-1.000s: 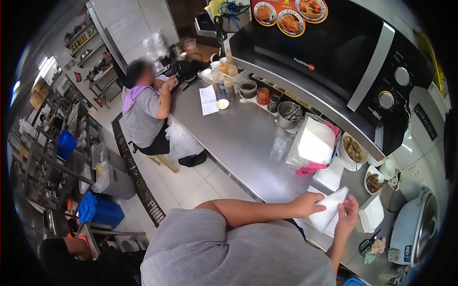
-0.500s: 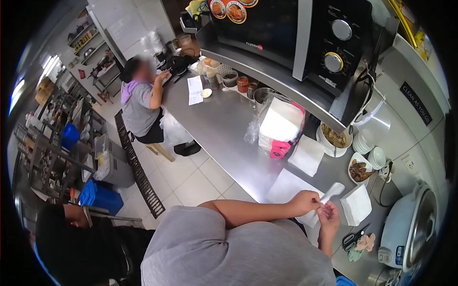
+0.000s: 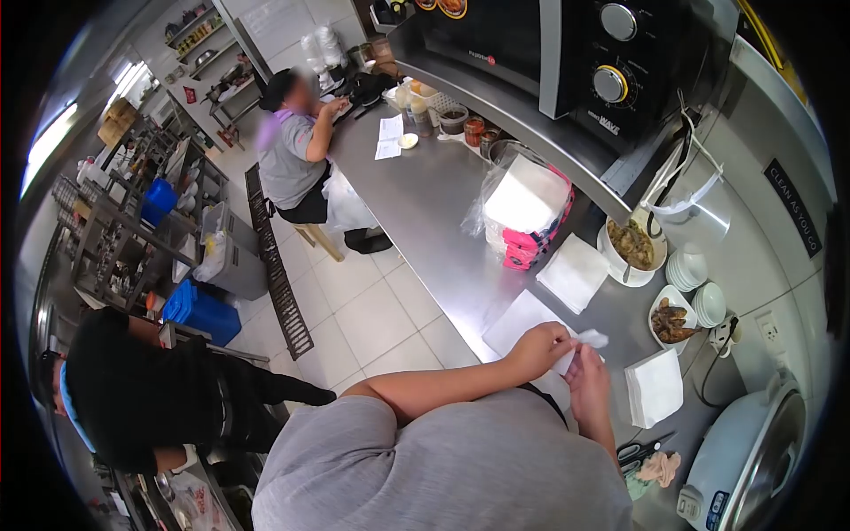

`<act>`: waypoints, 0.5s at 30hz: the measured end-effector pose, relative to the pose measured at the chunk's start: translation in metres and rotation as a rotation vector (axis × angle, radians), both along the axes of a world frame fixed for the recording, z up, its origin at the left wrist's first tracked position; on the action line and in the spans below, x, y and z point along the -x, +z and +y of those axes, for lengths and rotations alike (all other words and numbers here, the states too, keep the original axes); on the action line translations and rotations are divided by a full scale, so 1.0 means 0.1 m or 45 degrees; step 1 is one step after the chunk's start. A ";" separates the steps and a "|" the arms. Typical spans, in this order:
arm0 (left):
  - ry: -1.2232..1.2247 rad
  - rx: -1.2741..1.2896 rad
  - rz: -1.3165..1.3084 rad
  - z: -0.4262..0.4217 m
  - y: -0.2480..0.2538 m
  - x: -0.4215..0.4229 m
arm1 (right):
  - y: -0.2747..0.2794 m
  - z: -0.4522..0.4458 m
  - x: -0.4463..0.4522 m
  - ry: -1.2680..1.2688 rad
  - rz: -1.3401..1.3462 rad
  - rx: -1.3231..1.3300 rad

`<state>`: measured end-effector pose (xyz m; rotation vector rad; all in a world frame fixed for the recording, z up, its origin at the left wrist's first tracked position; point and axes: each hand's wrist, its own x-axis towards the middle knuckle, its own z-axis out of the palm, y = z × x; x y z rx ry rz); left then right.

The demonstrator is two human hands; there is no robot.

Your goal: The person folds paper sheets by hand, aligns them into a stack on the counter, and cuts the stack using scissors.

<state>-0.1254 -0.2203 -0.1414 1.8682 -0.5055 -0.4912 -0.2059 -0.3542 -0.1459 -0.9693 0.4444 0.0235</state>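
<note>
Over the near edge of the steel counter (image 3: 425,239), my left hand (image 3: 540,350) and my right hand (image 3: 589,380) meet on a white napkin (image 3: 588,340), which is bunched or rolled between their fingers. Both hands are closed on it. Beneath them lies a flat white sheet (image 3: 516,322). One stack of white napkins (image 3: 574,273) sits beyond the hands, and another stack (image 3: 654,388) is to their right. An open plastic pack of napkins (image 3: 529,196) with pink wrapping stands farther up the counter.
A microwave (image 3: 496,44) overhangs the counter. At right are a food bowl (image 3: 651,252), a smaller dish (image 3: 670,338), stacked white bowls (image 3: 708,305), scissors (image 3: 633,451) and a rice cooker (image 3: 739,451). One person (image 3: 301,159) sits at the far end; another (image 3: 168,389) is at left.
My hands have moved slightly left, and the napkin has gone from a folded sheet to a narrow rolled or bunched shape. The view has shifted. More of the person in black shows at left.
</note>
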 end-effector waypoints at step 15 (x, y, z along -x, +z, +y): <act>-0.232 0.228 -0.437 0.26 0.13 0.04 | -0.17 0.24 0.11 -0.347 -0.046 0.072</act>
